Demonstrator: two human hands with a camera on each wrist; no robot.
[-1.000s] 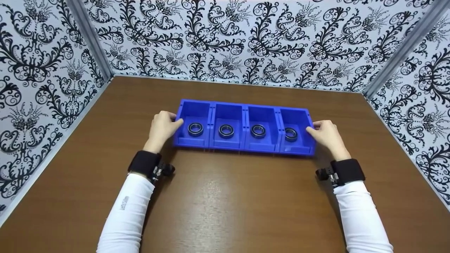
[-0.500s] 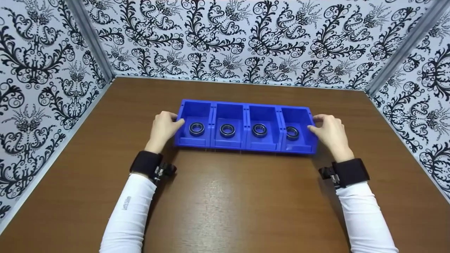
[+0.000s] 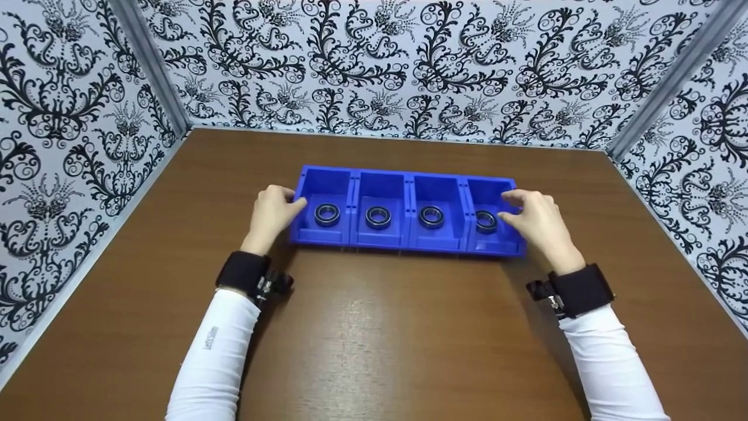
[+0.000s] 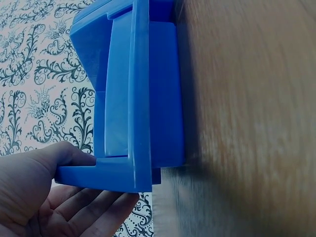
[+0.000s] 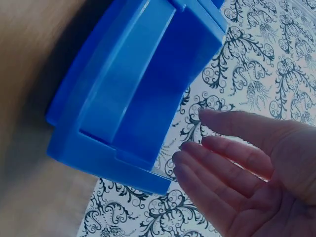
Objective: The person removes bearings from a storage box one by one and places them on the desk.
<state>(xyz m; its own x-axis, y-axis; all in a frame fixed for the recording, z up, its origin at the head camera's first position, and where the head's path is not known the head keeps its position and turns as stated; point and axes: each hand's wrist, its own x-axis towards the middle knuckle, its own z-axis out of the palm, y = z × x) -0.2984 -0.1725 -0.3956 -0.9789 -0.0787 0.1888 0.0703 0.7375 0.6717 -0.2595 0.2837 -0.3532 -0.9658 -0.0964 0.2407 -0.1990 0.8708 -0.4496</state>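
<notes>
A row of joined blue bins (image 3: 378, 242) stands on the brown table, each compartment with one dark ball bearing (image 3: 378, 217) lying flat in it. My left hand (image 3: 270, 211) grips the left end wall, thumb inside and fingers outside, as the left wrist view shows on the bin wall (image 4: 113, 175). At the other end, my right hand (image 3: 539, 219) hovers over the right bin's outer wall with nothing in it. In the right wrist view the fingers (image 5: 222, 177) and thumb are apart, just off the bin's edge (image 5: 143, 177). Near that thumb lies the rightmost bearing (image 3: 485, 221).
The brown table (image 3: 374, 327) extends around the bins. Patterned black-and-white panels (image 3: 380, 70) with grey metal posts (image 3: 672, 82) enclose its back and sides. Each wrist wears a black strap (image 3: 581, 290) with a small camera.
My right hand has let go of the right end wall and shifted slightly left, over the rightmost bin. The left hand keeps its grip, and the bins stay nearly in place.
</notes>
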